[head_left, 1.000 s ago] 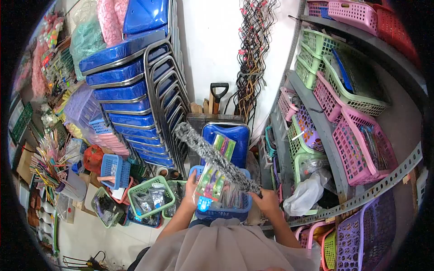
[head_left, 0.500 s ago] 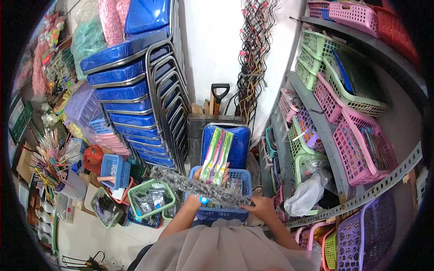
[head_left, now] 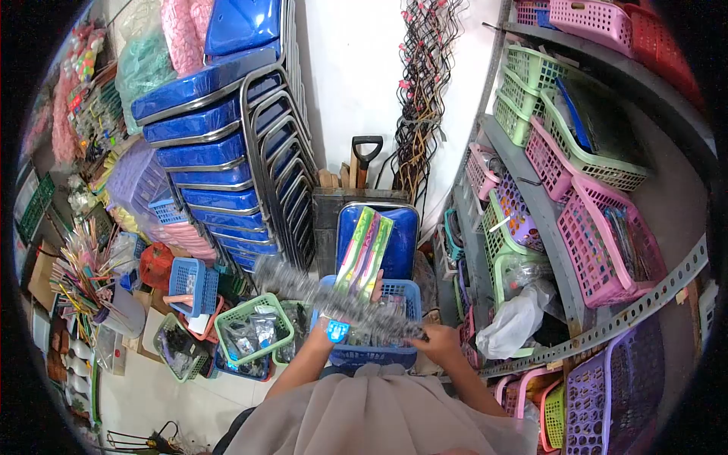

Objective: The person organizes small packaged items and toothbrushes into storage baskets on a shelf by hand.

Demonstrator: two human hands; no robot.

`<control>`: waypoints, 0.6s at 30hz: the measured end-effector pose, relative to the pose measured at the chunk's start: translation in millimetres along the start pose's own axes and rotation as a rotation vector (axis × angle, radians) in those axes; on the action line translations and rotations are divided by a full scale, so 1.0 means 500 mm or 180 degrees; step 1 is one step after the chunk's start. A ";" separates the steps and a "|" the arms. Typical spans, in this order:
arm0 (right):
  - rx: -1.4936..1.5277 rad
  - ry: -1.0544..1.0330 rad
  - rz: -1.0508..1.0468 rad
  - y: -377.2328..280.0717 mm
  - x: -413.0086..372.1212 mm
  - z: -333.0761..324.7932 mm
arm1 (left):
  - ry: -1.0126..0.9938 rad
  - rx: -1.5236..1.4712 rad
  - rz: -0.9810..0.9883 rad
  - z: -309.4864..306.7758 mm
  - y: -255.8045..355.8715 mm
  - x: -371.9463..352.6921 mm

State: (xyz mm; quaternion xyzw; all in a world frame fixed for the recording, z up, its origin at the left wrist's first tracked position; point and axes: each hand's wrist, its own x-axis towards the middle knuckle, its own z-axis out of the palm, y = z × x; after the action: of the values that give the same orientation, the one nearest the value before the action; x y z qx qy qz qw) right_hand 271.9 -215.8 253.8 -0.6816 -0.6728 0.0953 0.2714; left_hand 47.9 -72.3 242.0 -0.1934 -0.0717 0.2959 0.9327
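Observation:
My right hand [head_left: 438, 343] is closed around the end of a shaggy dark grey duster [head_left: 303, 290], which slants up to the left and is smeared by motion. Behind the duster, my left hand [head_left: 320, 335] grips long green, yellow and pink packets [head_left: 364, 254]. Its fingertips show at the packets' right edge, while the duster hides most of the hand. A lit blue watch screen [head_left: 337, 331] is at my left wrist. Below both hands stands a blue basket [head_left: 412, 303] with small packaged goods in it.
Stacked blue chairs [head_left: 216, 163] rise at the left. Green baskets [head_left: 254, 330] of packets sit on the floor nearby. At the right, a grey metal shelf [head_left: 523, 174] carries pink baskets [head_left: 607, 250] and green ones. A blue seat [head_left: 398, 246] leans ahead, with a shovel handle [head_left: 366, 155] behind.
The duster's far end has swung upward across the packets and is now blurred. More of the blue watch screen shows. My left hand still holds the packets at nearly the same spot.

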 end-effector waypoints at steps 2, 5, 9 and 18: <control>0.0155 -0.0095 -0.0570 0.004 0.000 -0.009 | -0.0147 0.1274 0.0322 0.052 -0.053 -0.009; 0.0282 -0.0063 0.0109 -0.020 0.006 -0.054 | -0.0477 0.2555 0.0586 0.009 0.000 0.007; 0.0440 0.0547 0.0243 0.059 0.003 -0.019 | 0.0661 0.3606 0.1518 0.024 -0.016 -0.003; 0.0558 0.0613 0.0223 0.030 0.022 -0.097 | 0.0937 0.4409 0.0931 0.022 -0.004 -0.003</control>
State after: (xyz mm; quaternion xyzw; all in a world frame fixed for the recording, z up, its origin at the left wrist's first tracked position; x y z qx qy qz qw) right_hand 309.9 -216.3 289.2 -0.6844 -0.6084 0.0973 0.3898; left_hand 45.1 -71.2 253.1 0.3967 0.2854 0.3661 0.7919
